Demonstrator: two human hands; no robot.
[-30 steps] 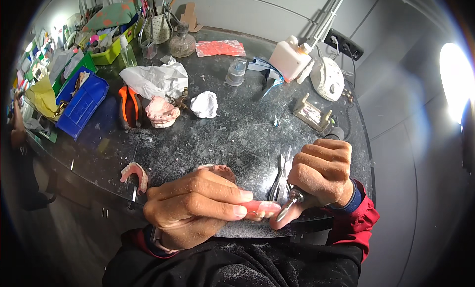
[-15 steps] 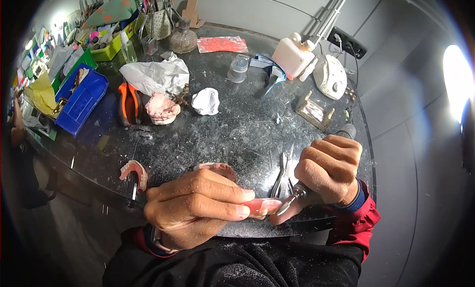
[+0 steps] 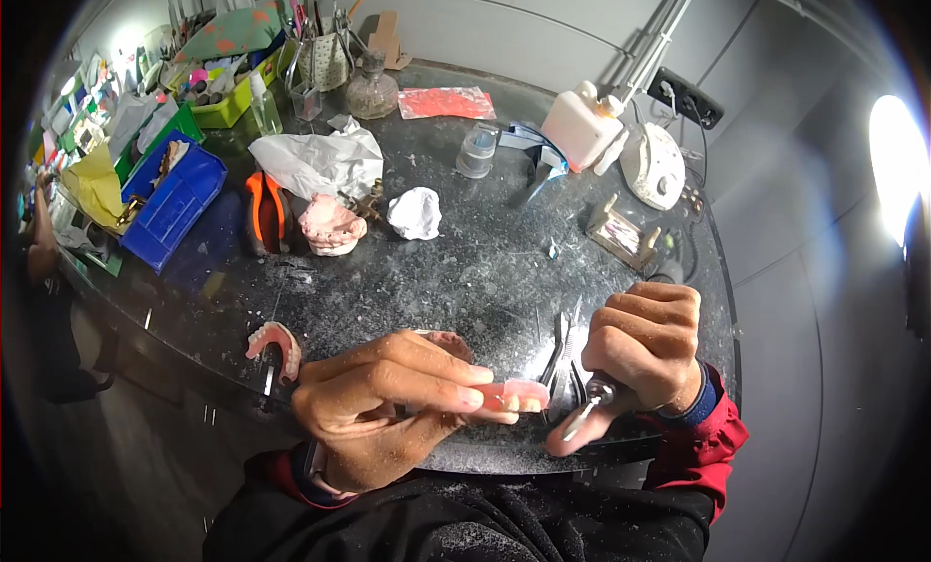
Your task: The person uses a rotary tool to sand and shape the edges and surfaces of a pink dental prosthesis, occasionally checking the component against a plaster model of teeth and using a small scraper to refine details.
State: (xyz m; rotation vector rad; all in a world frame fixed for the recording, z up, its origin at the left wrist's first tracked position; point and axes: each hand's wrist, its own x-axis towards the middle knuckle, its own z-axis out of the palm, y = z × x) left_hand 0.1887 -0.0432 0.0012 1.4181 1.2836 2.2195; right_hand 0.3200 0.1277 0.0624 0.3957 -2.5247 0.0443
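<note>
L hand (image 3: pixel 388 407) has a pink denture (image 3: pixel 524 396) in a pinch grip, sticking out at abt 3 o'clock from it. R hand (image 3: pixel 645 353) is wrapped round a drill (image 3: pixel 601 391), its metal tip (image 3: pixel 581 422) just off the denture at approx 4 o'clock; 2nd denture (image 3: pixel 288 353) lies on tabletop (image 3: pixel 485 271), 10 o'clock from L hand.

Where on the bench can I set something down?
Mostly free, though dusty: the bench between the white lump and the left hand, and rightward to the small rack, bar a tiny scrap. Crowded: back left, around the blue bin, and beside the right hand, where a metal tool lies.
</note>
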